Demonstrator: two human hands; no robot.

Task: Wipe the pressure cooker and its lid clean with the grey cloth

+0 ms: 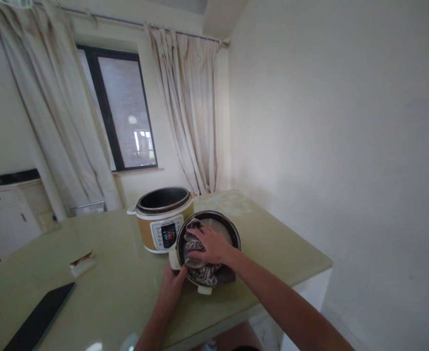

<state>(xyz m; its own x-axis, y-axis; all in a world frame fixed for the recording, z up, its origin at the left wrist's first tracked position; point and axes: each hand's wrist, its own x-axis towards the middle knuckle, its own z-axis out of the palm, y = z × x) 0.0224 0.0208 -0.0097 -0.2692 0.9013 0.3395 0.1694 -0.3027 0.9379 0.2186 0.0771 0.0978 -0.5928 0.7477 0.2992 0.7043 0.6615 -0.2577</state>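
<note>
A round cooker lid (222,223) is tilted up on the table with its metal inner face toward me. My left hand (173,284) grips the lid's lower left edge from below. My right hand (210,243) presses a patterned grey cloth (203,273) against the lid's inner face, fingers bent over the cloth. Just behind stands the open electric pressure cooker (162,217), orange and white with a control panel, its dark pot empty.
The pale green table (119,282) also bears a small white packet (82,263) and a dark flat tablet (39,319) at the left. A white wall is on the right. Curtains, a window and a white cabinet (6,214) lie behind.
</note>
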